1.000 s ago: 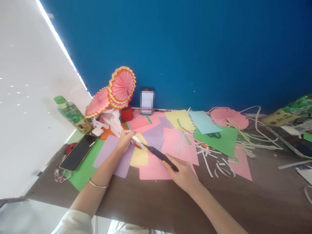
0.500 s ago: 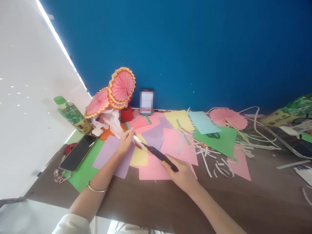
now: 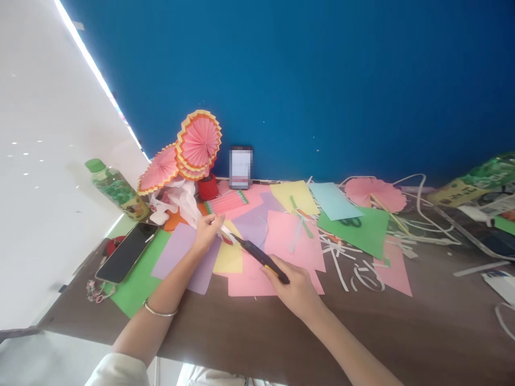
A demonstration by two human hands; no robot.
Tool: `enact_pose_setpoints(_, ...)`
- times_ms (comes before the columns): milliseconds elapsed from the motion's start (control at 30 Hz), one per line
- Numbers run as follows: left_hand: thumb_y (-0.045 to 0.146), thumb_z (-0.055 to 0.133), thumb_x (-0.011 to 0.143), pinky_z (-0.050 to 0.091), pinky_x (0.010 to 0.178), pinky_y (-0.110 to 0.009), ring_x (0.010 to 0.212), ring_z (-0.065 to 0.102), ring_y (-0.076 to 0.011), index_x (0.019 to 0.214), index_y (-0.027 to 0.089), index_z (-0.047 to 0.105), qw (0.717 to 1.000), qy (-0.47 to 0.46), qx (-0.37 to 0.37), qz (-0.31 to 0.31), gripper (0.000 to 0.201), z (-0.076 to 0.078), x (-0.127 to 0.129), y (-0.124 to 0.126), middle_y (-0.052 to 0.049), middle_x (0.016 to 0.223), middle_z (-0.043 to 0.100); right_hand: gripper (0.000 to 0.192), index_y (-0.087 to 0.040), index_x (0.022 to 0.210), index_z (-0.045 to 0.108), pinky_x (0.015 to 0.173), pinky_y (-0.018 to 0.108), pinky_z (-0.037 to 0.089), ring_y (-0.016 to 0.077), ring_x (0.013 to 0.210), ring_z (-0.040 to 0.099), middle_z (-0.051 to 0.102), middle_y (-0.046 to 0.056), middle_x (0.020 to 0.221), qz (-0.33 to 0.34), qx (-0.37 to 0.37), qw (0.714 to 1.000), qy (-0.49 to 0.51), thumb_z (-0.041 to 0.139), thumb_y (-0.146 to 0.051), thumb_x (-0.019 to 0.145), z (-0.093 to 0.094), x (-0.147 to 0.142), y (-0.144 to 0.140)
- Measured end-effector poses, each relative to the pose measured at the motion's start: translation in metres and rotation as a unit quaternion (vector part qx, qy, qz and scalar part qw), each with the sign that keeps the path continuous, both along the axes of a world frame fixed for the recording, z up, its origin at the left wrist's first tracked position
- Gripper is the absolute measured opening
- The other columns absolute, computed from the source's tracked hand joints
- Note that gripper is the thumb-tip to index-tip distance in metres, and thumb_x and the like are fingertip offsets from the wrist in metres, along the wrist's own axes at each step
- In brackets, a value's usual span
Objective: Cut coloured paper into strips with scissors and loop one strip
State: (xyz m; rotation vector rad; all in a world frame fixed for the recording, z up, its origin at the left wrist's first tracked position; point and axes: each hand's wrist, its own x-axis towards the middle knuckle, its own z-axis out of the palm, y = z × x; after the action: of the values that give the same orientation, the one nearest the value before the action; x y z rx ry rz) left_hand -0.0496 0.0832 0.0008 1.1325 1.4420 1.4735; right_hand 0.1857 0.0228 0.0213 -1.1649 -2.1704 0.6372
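Note:
My left hand [image 3: 207, 231] is pinched on a narrow white strip [image 3: 228, 232], which slants down to the right from my fingertips. In my right hand [image 3: 295, 284] lies a long, slim black tool [image 3: 257, 253] with a yellow part near my thumb. Its thin tip meets or overlaps the strip's lower end; contact cannot be made out. Its exact kind is unclear. Under both hands lie pink [image 3: 245, 284], yellow [image 3: 229, 262] and purple paper sheets [image 3: 203, 276]. Just beyond my left fingers sits a row of pink sticks with green ends [image 3: 227, 202].
Pleated pink paper fans [image 3: 201, 142] stand behind a green-capped bottle [image 3: 116, 187] and a dark phone [image 3: 126, 253]. Another phone [image 3: 241, 167] leans against the blue wall. Paper scraps [image 3: 341, 252], green scissors handles [image 3: 350, 221] and a white cable [image 3: 422, 198] lie rightward.
My left fingertips have shifted slightly on the strip. The tool stays at the strip, and the whole view has drifted a little.

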Motion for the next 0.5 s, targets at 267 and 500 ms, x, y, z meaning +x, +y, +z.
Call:
enact_pose_setpoints(267,0.041,0.057,0.07,0.033,0.039,-0.021,0.036,0.044,-0.0098,0.047,0.019,0.036,0.992,-0.113,-0.051,0.003,0.038,-0.004,-0.003,0.003,0.006,0.038,0.038,0.024,-0.02,0.086,0.058,0.044,0.02,0.039,0.0096,0.046,0.041,0.048,-0.002,0.055,-0.009,-0.001,1.0,-0.004,0.043,-0.037,0.086,-0.002,0.001,0.002)
enact_pose_setpoints(500,0.039,0.047,0.08,0.034,0.054,-0.022,0.056,0.045,-0.0103,0.052,0.017,0.045,0.988,0.13,0.07,0.051,0.036,0.009,0.0,-0.008,0.001,0.057,0.045,0.024,-0.02,0.089,0.058,0.046,0.021,0.04,0.0107,0.049,0.042,0.052,-0.001,0.059,-0.017,-0.017,1.0,0.007,0.043,-0.038,0.085,-0.002,0.001,0.003)
